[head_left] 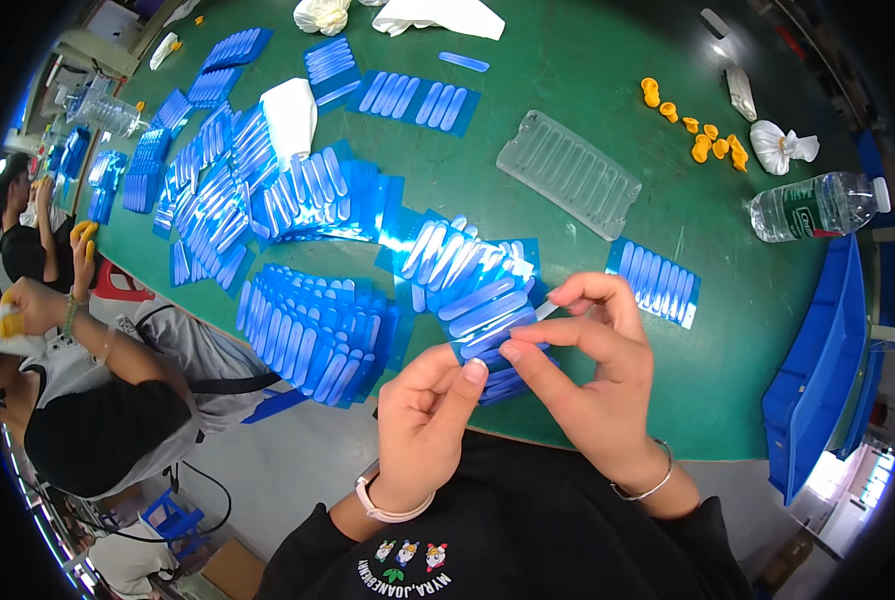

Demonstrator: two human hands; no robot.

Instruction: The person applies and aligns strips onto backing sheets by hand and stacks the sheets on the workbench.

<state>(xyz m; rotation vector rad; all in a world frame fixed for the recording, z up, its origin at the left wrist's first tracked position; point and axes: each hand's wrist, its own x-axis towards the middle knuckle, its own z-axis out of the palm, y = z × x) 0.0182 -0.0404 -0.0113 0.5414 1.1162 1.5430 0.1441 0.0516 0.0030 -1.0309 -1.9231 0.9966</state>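
A blue film sheet [485, 314] carrying a row of long rounded strips is held up in front of me, tilted, above the near part of the table. My left hand [422, 415] pinches its lower left edge between thumb and bent fingers. At its right edge, the thumb and a finger of my right hand [602, 365] come together on the sheet. A small pale strip [545, 310] sticks out by the right fingertips; how it is gripped is hard to make out. More blue sheets [457, 255] lie just behind and beneath the held one.
Fanned blue sheets [307, 330] and a heap [212, 190] cover the left. A clear slotted tray [569, 170], a single sheet [655, 282], yellow finger cots [702, 148], a bottle [817, 208] and a blue bin [817, 370] lie rightward. A co-worker [107, 400] sits at left.
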